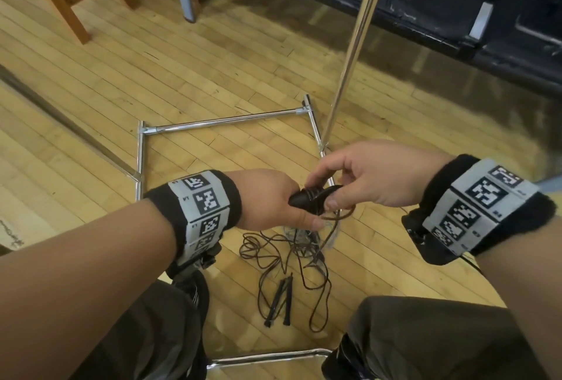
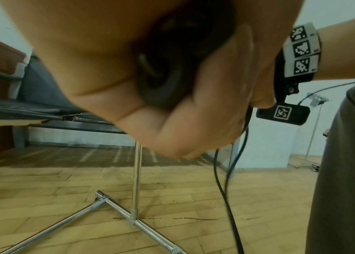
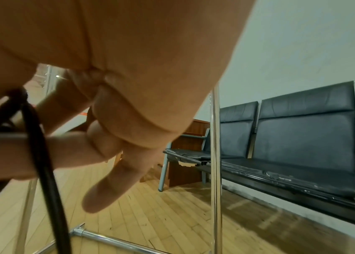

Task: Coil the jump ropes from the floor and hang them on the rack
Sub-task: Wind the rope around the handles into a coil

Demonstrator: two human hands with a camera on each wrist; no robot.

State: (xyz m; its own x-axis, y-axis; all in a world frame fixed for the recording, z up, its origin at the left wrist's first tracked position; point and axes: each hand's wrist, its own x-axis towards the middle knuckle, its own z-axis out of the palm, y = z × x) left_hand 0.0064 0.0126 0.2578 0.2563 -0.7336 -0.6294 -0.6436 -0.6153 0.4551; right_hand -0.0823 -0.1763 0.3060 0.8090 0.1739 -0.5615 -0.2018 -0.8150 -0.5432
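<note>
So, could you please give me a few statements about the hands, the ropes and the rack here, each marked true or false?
1. The left hand grips black rope handles. True.
2. The right hand hangs idle at the person's side. False: it pinches the cord at those handles.
3. A second rope lies on the floor. True.
4. A coiled rope already hangs on the rack. False: none shows on it.
</note>
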